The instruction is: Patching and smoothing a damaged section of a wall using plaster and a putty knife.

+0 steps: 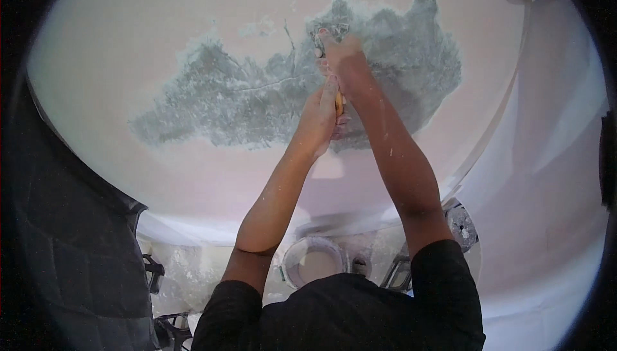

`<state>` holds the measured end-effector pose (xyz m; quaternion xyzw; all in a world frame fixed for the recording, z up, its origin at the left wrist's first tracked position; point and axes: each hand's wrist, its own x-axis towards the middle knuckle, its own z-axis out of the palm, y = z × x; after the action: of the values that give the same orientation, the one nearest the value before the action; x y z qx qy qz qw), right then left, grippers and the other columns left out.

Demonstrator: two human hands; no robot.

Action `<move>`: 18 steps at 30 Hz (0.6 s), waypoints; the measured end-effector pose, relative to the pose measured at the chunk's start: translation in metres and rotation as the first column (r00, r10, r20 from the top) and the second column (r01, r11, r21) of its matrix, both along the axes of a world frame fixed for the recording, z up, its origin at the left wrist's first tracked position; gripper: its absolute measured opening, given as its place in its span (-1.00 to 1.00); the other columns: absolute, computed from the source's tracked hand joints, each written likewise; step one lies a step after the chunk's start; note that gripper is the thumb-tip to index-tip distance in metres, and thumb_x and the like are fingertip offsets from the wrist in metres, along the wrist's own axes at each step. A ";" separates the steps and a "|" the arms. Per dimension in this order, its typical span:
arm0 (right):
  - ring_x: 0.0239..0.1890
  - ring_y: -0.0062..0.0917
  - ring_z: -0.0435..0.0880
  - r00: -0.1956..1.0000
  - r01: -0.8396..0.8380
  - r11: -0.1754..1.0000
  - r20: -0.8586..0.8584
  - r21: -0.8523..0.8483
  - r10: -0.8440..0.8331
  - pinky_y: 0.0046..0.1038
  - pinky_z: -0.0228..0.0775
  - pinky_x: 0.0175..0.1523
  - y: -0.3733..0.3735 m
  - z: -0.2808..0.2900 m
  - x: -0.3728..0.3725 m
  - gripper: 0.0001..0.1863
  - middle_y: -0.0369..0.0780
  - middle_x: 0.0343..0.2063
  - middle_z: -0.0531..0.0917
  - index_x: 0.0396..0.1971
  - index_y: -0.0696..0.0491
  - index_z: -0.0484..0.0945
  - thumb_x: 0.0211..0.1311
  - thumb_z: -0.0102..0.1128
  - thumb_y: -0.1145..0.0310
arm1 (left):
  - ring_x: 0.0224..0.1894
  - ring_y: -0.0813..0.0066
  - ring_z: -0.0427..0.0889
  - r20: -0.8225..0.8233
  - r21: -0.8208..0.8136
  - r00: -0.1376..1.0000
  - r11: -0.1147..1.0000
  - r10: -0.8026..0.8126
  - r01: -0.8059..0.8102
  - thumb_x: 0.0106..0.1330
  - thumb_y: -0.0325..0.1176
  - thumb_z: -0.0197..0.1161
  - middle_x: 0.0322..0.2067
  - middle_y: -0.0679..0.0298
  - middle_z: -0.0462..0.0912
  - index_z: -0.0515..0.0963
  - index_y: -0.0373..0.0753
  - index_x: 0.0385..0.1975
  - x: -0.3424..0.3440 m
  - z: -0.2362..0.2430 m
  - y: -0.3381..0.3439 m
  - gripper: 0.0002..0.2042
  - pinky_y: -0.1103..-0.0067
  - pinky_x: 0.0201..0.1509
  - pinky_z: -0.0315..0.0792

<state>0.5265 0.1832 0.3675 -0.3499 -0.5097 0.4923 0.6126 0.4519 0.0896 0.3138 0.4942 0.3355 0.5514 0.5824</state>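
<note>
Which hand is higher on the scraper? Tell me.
The right hand, up by the blade against the grey patch; the left hand grips the scraper handle lower down.

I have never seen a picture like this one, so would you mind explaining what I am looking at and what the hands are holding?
There is no machine here. A person wears a wide fisheye camera on the head, so the view is round and straight edges bend near its rim. The two bare forearms coming in from the bottom are the person's own.

Both hands are raised to a white painted wall where a large grey patch shows bare, rough material with the coating gone. The right hand is pressed near the metal blade of a scraper against that patch, and the left hand grips its orange handle lower down.

Below, on a dust-covered floor, stands a white bucket, with a round dusty object further right. A dark sheet hangs at the left.
</note>
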 end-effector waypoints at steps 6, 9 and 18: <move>-0.75 -0.65 0.31 0.995 0.005 1.000 -0.103 0.009 -0.004 -0.53 0.07 -0.71 -0.011 -0.001 -0.006 -0.72 -0.26 -0.66 0.46 -0.49 0.14 0.34 0.32 0.13 0.29 | -0.74 0.68 0.14 -0.066 0.007 0.996 0.998 0.068 -0.068 0.46 0.09 -0.11 -0.69 0.42 0.20 0.29 -0.14 -0.45 -0.005 -0.003 -0.001 -0.59 0.67 -0.71 -0.03; -0.75 -0.65 0.32 0.999 0.036 0.998 0.030 0.046 -0.037 -0.53 0.07 -0.72 -0.006 -0.005 -0.004 -0.71 -0.26 -0.67 0.46 -0.48 0.13 0.33 0.32 0.13 0.28 | -0.73 0.69 0.15 -0.084 0.089 0.994 0.994 0.072 -0.065 0.46 0.08 -0.11 -0.68 0.42 0.21 0.31 -0.15 -0.42 -0.004 -0.005 0.010 -0.60 0.67 -0.72 -0.01; -0.75 -0.63 0.35 0.994 0.107 0.994 -0.005 0.034 -0.107 -0.53 0.11 -0.72 0.001 -0.003 -0.009 -0.71 -0.25 -0.67 0.47 -0.43 0.15 0.33 0.33 0.13 0.26 | -0.70 0.66 0.24 -0.036 0.050 0.999 0.999 0.015 -0.013 0.47 0.08 -0.14 -0.65 0.40 0.26 0.34 -0.18 -0.38 -0.009 -0.004 0.007 -0.58 0.66 -0.72 0.07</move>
<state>0.5171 0.1838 0.3648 -0.3654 -0.4976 0.4508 0.6448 0.4434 0.0967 0.3094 0.5160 0.3355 0.5548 0.5598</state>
